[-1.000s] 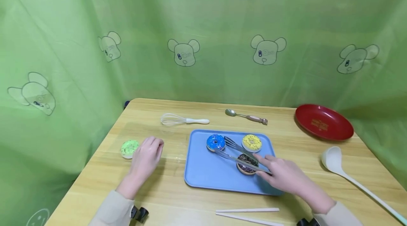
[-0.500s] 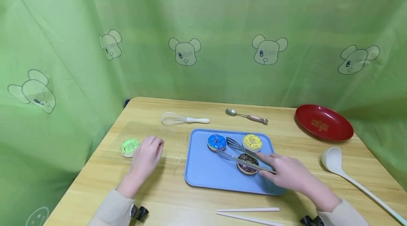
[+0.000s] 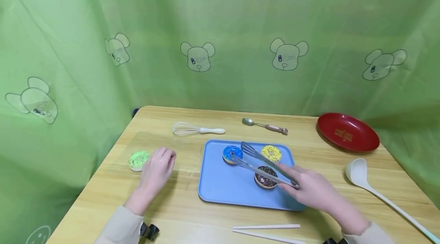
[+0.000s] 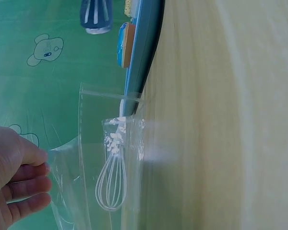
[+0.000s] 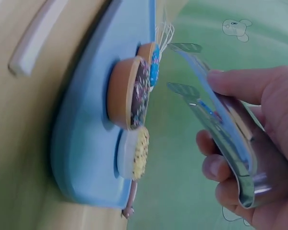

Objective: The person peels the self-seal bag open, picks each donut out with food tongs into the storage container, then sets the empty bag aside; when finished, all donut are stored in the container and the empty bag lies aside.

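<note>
My left hand [image 3: 158, 169] pinches the edge of a clear plastic bag [image 4: 93, 134] between thumb and fingers. Beside that hand lies a green-iced donut [image 3: 139, 160]. Metal tongs [image 3: 262, 167] are held in my right hand [image 3: 311, 188], their slotted ends apart with nothing between them. They hang above a blue tray [image 3: 223, 190]. On it sit a blue donut [image 3: 231, 152], a yellow donut [image 3: 271, 153] and a chocolate donut [image 3: 264, 181] with sprinkles. From the right wrist view, the tongs stand clear of the donuts.
Behind the tray lie a white whisk [image 3: 199, 129] and a spoon [image 3: 264, 126]. A red plate [image 3: 357, 137] is at the back right, a white ladle [image 3: 359, 173] in front of it. White chopsticks [image 3: 266, 227] lie near the front edge. A green curtain [image 3: 233, 87] hangs behind.
The tongs have lifted slightly and shifted, with their ends apart throughout. The left hand stays in place, and the donuts have not moved on the tray.
</note>
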The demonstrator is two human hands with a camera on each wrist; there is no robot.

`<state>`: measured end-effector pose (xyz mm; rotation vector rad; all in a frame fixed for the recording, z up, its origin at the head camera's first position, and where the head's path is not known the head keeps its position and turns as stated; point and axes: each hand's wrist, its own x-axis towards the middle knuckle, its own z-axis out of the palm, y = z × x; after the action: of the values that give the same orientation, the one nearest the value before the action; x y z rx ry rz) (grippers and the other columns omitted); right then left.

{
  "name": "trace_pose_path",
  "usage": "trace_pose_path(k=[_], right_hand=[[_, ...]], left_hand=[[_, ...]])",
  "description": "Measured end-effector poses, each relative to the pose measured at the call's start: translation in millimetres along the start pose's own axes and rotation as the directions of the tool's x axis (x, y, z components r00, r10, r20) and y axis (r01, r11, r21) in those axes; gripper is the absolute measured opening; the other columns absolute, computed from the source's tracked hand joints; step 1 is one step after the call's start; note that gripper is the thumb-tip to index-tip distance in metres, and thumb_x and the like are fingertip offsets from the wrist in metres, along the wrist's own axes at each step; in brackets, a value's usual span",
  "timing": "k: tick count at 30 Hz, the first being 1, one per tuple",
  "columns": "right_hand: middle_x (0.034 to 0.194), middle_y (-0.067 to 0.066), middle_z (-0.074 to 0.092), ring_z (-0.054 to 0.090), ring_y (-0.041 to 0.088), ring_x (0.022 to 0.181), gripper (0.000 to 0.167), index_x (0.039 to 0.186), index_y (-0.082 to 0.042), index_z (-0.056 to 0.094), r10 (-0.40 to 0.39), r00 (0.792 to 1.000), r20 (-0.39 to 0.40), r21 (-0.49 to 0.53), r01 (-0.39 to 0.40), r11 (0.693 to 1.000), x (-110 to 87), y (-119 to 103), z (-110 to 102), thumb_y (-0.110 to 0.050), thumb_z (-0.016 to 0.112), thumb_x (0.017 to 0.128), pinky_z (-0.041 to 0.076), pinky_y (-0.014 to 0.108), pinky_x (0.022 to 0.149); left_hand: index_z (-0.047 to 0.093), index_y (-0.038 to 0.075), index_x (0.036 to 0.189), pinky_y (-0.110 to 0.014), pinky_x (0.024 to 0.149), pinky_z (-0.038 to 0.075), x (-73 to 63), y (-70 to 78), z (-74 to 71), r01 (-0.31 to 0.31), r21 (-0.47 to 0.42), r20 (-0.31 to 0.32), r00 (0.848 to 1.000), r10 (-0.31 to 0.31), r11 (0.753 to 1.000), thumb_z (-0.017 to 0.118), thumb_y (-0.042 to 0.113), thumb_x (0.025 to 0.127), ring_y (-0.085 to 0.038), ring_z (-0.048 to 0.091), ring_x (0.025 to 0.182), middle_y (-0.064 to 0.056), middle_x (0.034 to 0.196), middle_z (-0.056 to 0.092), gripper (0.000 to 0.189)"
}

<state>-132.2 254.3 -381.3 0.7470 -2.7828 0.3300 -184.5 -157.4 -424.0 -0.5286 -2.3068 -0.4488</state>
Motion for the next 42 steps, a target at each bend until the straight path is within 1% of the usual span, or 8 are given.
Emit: trace_pose_path(k=[11,21,25,30,34,37,40,42], right_hand=[[0.101,0.003,0.065,0.055,0.008,0.074,0.052,0.128,-0.015,0.058,-0.041,0.999,-0.008,0.035,0.042,0.999,13.9,-21.0,19.8,-0.036,0.07,0.082,0.05,0.029,0.058],[0.084,-0.004,0.059,0.038,-0.001,0.054,0.051,0.131,-0.013,0.054,-0.085,0.995,0.05,0.124,0.078,0.989,34.1,-41.9,30.1,-0.032,0.066,0.085,0.034,0.017,0.045],[0.073,-0.01,0.051,0.034,-0.002,0.05,0.051,0.132,-0.015,0.053,-0.108,0.993,0.047,0.113,0.102,0.988,43.5,-50.2,35.7,-0.033,0.066,0.086,0.032,0.017,0.042],[0.074,-0.008,0.054,0.036,-0.001,0.051,0.052,0.133,-0.016,0.052,-0.16,0.986,0.041,0.127,0.154,0.98,56.1,-61.0,41.8,-0.033,0.065,0.086,0.033,0.017,0.042],[0.083,-0.002,0.062,0.045,0.003,0.056,0.052,0.133,-0.013,0.052,-0.194,0.979,0.058,0.161,0.183,0.97,64.8,-68.4,47.4,-0.03,0.066,0.086,0.036,0.018,0.043],[0.106,0.01,0.065,0.057,0.009,0.069,0.052,0.133,-0.012,0.051,-0.193,0.977,0.088,0.173,0.175,0.969,71.0,-72.7,52.7,-0.031,0.064,0.087,0.041,0.019,0.049],[0.12,0.018,0.059,0.059,0.013,0.073,0.051,0.134,-0.011,0.05,-0.194,0.974,0.115,0.182,0.172,0.968,77.8,-77.7,57.9,-0.031,0.063,0.088,0.043,0.021,0.05],[0.119,0.018,0.059,0.057,0.012,0.069,0.051,0.134,-0.01,0.05,-0.21,0.969,0.129,0.18,0.185,0.966,82.4,-81.5,61.5,-0.03,0.063,0.089,0.042,0.021,0.049]], left_hand=[[0.066,0.004,0.081,-0.028,0.055,0.05,-0.5,0.5,-2.1,0.006,0.005,-0.012,1.0,-0.006,1.0,0.07,-0.001,0.077,-0.019,0.054,0.065,-0.004,0.075,0.058,0.008],[0.066,0.004,0.081,-0.027,0.054,0.05,-1.6,-0.1,-4.1,0.013,0.0,-0.026,1.0,-0.013,1.0,0.071,-0.001,0.077,-0.018,0.055,0.065,-0.004,0.076,0.059,0.008],[0.066,0.004,0.081,-0.028,0.055,0.051,-1.4,-0.2,-5.3,0.013,-0.003,-0.032,0.999,-0.013,1.0,0.071,-0.001,0.077,-0.019,0.055,0.067,-0.004,0.076,0.059,0.008],[0.066,0.004,0.081,-0.027,0.055,0.051,-2.2,-0.8,-6.1,0.005,-0.009,-0.041,0.999,-0.005,1.0,0.071,-0.001,0.077,-0.019,0.055,0.067,-0.004,0.076,0.059,0.009],[0.066,0.004,0.082,-0.027,0.054,0.051,-3.1,-1.4,-6.5,-0.001,-0.018,-0.043,0.999,0.0,1.0,0.071,-0.001,0.076,-0.018,0.055,0.067,-0.004,0.077,0.059,0.009],[0.066,0.004,0.082,-0.028,0.055,0.051,-4.1,-2.2,-6.6,-0.004,-0.02,-0.047,0.999,0.003,1.0,0.071,-0.001,0.076,-0.018,0.055,0.067,-0.004,0.077,0.059,0.009],[0.065,0.004,0.082,-0.029,0.057,0.051,-5.1,-3.1,-6.3,-0.007,-0.021,-0.055,0.998,0.006,1.0,0.071,-0.001,0.076,-0.019,0.056,0.069,-0.004,0.077,0.059,0.009],[0.065,0.004,0.081,-0.029,0.058,0.051,-5.8,-3.6,-6.0,-0.007,-0.019,-0.057,0.998,0.006,1.0,0.07,-0.001,0.077,-0.019,0.056,0.069,-0.004,0.078,0.059,0.009]])
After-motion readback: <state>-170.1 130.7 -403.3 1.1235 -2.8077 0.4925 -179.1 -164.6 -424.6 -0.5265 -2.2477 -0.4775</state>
